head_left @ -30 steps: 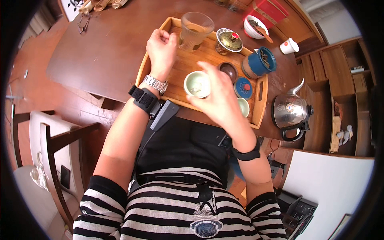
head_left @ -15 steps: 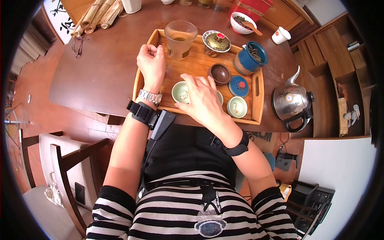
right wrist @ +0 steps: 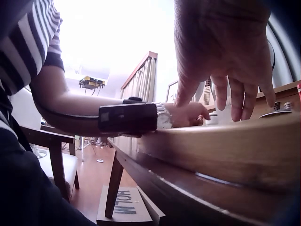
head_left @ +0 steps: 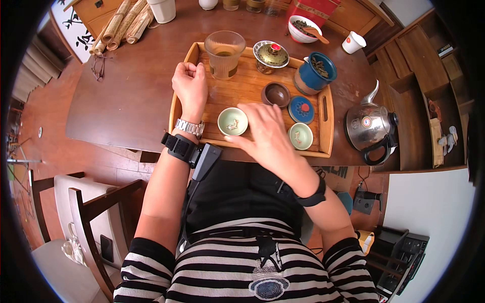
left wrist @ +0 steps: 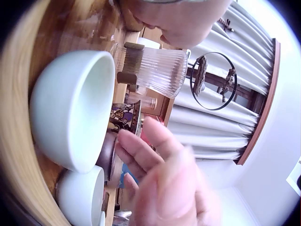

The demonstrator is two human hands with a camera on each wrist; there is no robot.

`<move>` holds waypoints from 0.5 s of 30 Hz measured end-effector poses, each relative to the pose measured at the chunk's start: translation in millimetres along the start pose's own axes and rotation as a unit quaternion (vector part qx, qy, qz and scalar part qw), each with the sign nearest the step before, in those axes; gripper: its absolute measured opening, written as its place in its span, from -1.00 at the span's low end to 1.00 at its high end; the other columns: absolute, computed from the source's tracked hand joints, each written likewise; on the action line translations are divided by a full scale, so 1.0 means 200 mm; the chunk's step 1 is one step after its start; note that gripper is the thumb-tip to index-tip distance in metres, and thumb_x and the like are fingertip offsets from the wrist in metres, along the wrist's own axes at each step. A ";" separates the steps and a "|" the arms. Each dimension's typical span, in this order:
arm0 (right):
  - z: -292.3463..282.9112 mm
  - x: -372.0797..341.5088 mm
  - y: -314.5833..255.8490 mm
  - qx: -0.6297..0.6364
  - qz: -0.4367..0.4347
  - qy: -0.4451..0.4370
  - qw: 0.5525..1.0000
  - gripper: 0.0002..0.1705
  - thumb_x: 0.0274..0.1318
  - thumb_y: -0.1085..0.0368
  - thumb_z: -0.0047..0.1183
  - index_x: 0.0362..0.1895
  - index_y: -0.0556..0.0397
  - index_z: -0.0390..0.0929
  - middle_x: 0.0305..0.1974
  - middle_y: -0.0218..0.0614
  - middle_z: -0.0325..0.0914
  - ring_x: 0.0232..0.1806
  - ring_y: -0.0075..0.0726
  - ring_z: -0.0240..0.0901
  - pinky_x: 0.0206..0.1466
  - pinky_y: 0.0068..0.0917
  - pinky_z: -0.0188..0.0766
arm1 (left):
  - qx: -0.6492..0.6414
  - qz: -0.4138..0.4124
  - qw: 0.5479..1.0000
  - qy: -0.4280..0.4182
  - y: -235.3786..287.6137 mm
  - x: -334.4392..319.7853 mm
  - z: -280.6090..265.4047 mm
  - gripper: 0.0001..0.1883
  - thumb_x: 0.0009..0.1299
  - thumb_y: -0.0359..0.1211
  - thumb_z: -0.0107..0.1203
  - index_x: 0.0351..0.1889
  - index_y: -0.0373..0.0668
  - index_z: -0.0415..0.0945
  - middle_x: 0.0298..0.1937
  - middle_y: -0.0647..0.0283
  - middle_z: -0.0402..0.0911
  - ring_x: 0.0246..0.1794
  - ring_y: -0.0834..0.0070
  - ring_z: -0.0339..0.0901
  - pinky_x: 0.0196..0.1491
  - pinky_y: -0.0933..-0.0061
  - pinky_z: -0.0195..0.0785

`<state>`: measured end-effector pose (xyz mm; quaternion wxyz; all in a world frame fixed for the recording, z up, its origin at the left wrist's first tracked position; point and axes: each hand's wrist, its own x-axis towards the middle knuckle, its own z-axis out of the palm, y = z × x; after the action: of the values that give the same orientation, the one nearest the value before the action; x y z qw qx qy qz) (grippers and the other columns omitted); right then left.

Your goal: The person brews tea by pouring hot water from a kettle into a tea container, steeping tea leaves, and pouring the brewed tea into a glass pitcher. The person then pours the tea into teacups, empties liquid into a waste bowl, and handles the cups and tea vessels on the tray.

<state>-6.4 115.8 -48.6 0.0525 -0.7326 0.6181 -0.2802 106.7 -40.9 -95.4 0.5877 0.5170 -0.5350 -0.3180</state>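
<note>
Under everything we have the table, and on it the wooden tray. The kettle stands upright on the table beside the tray; we cannot see inside it. On the tray, the ribbed glass looks olive-brown low down, though we cannot tell whether that is liquid or a band. The blue pot is uncovered and holds dark leaves. Beyond the tray, the white bowl holds more leaves, with a wooden spoon across its rim. Back on the tray, the lidded bowl keeps its contents hidden, and the brown cup sits near the blue lid.

Smallest are the pale green cups, each with a little figure inside: the left cup at the tray's near side, the right cup well apart from it. A third cup shows just beside the left one from the left wrist.

Our hands are apart. The right hand is spread between the left and right cups, clasping nothing; we cannot tell whether it touches the left cup. The left hand lies over the tray's left rim near the glass, fingers curled inward, nothing visible in its grip.
</note>
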 end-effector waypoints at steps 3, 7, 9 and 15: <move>-0.13 0.01 0.11 -0.013 -0.011 0.020 1.000 -0.40 -0.15 0.13 0.22 -0.04 0.21 0.36 -0.18 -0.08 0.43 -0.05 -0.02 0.32 0.10 -0.06 0.17 | 0.001 -0.004 1.000 0.001 0.02 0.00 -0.01 -0.82 0.15 -0.42 0.13 -0.56 -0.27 0.36 -0.70 0.36 0.39 -0.69 0.66 0.27 -0.55 0.58 0.23; -0.29 0.02 0.33 -0.078 0.088 -0.014 0.993 -0.56 -0.11 0.22 0.17 -0.13 0.20 0.44 -0.28 0.00 0.47 -0.15 0.03 0.38 -0.04 -0.20 0.29 | -0.001 -0.004 1.000 0.002 0.02 0.00 -0.01 -0.82 0.15 -0.42 0.13 -0.56 -0.27 0.36 -0.70 0.35 0.39 -0.69 0.65 0.28 -0.55 0.57 0.23; -0.33 0.02 0.43 -0.077 0.144 -0.062 0.985 -0.60 -0.07 0.25 0.13 -0.13 0.23 0.44 -0.27 0.02 0.47 -0.20 0.06 0.42 -0.09 -0.20 0.34 | 0.002 -0.014 1.000 0.004 0.01 0.00 0.00 -0.82 0.15 -0.42 0.13 -0.57 -0.26 0.35 -0.70 0.35 0.39 -0.69 0.65 0.28 -0.55 0.57 0.24; -0.36 0.03 0.50 -0.072 0.215 -0.171 0.959 -0.70 -0.05 0.30 0.11 -0.24 0.25 0.45 -0.36 0.02 0.54 -0.23 0.02 0.48 -0.14 -0.24 0.39 | 0.006 -0.016 1.000 0.000 0.01 0.00 0.00 -0.81 0.15 -0.42 0.14 -0.58 -0.26 0.35 -0.70 0.34 0.40 -0.69 0.63 0.29 -0.53 0.55 0.26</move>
<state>-128.3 107.0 -28.6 0.1633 -0.6215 0.7611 -0.0881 107.2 -40.0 -92.7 0.5790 0.5290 -0.5290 -0.3241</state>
